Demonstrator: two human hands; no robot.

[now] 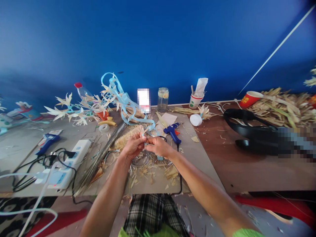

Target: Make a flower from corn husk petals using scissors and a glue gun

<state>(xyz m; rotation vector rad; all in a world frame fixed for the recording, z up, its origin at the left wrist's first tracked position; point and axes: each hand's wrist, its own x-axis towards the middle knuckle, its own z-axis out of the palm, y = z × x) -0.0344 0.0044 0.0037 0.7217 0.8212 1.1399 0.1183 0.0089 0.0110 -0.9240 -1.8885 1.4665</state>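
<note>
My left hand (134,144) pinches a small corn husk flower (142,131), its pale petals sticking up above the fingertips. Right beside it, my right hand (160,146) is closed with its fingertips near the flower's base; what it grips is too small to make out. Behind my hands a light blue ribbon (132,107) curls down over the table. A blue glue gun (173,131) lies just beyond my right hand, its black cord running to the front edge. Below the hands, a coil of clear line (140,160) lies among husk scraps (145,171).
Left are a white power strip (74,161) with tangled cords, a second glue gun (48,143) and a bundle of wires (103,151). Along the blue wall stand a glass jar (163,98) and paper cup (196,100). Right are a black strapped object (256,135) and piled husks (283,103).
</note>
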